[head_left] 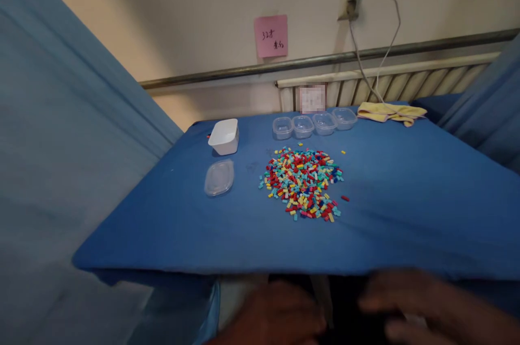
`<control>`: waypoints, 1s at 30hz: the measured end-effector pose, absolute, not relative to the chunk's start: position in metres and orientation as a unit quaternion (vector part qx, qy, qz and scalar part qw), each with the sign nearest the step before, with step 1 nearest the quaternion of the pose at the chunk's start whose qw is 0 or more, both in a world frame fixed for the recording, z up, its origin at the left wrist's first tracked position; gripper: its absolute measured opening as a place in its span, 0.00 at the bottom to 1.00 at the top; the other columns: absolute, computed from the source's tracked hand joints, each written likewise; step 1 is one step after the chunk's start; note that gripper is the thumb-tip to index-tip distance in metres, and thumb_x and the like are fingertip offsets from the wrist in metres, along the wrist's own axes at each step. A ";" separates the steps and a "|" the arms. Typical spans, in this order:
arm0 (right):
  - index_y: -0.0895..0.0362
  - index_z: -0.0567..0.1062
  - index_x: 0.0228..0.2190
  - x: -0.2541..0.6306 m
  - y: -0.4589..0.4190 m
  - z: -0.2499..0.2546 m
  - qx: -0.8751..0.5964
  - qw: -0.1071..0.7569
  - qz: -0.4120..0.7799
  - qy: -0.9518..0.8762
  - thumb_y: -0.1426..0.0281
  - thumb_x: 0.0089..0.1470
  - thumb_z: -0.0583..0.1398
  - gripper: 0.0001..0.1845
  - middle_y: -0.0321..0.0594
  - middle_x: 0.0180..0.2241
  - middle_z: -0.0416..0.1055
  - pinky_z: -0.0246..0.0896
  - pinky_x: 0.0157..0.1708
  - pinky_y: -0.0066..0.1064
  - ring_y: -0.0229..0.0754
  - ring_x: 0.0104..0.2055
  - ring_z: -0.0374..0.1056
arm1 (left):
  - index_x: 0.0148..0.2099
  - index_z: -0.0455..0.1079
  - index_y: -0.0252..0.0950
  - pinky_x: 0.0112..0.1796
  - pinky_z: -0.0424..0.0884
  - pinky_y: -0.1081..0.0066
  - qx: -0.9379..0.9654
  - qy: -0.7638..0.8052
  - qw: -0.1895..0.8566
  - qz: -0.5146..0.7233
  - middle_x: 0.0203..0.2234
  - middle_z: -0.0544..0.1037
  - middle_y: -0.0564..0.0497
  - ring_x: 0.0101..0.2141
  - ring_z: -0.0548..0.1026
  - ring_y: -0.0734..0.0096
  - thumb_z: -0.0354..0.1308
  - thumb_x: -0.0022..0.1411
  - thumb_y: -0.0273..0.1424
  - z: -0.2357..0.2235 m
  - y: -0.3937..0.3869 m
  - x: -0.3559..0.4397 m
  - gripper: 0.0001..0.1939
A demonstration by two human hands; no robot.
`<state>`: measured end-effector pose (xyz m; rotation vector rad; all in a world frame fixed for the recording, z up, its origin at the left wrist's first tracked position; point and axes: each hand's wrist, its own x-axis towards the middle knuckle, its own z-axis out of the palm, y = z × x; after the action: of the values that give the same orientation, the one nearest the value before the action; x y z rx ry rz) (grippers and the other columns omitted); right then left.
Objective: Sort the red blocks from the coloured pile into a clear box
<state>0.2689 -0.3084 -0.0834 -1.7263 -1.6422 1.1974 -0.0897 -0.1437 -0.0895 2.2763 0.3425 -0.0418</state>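
My left hand [278,313] is at the bottom edge of the view, below the front edge of the blue-covered table [170,242]. My right hand [418,299] is to its right, close to the same edge. Both are smeared by motion, so I cannot make out whether their fingers hold anything. Neither touches the heap of small coloured building bricks [303,182] in the middle of the table. Red, yellow, teal, blue and white bricks are mixed in it, and one red brick [345,198] lies apart on the right.
Several clear plastic containers [303,127] stand in a row behind the heap. On the left are a white tub [225,137] and a clear lid [219,177]. A yellow cloth [390,112] lies at the back right, under a cable [398,14]. Blue curtains [60,134] flank the table.
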 end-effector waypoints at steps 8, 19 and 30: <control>0.65 0.76 0.67 0.363 -0.093 -0.044 -0.786 0.137 0.094 -0.596 0.66 0.71 0.54 0.29 0.60 0.64 0.76 0.66 0.66 0.42 0.57 0.65 0.74 | 0.82 0.54 0.46 0.72 0.38 0.26 0.976 0.190 0.083 0.066 0.81 0.40 0.37 0.79 0.38 0.35 0.64 0.64 0.66 -0.022 -0.045 0.050 0.55; 0.55 0.86 0.52 0.350 -0.035 -0.054 -0.732 0.157 0.089 -0.657 0.75 0.65 0.59 0.20 0.45 0.50 0.86 0.68 0.51 0.30 0.47 0.51 0.80 | 0.72 0.74 0.44 0.72 0.52 0.37 0.957 0.266 0.005 0.114 0.75 0.62 0.40 0.75 0.59 0.43 0.56 0.78 0.48 -0.050 0.040 0.080 0.27; 0.59 0.80 0.56 0.277 -0.044 -0.058 -0.601 0.254 0.094 -0.752 0.74 0.71 0.55 0.19 0.52 0.56 0.82 0.67 0.63 0.42 0.51 0.59 0.76 | 0.79 0.63 0.44 0.73 0.52 0.38 0.950 0.304 0.059 0.029 0.78 0.55 0.42 0.76 0.55 0.43 0.52 0.78 0.40 -0.044 0.053 0.075 0.31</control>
<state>0.2769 -0.0444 -0.0582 -1.6325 -2.0445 0.2565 0.0753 0.0527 -0.0440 2.8790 0.9204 0.0871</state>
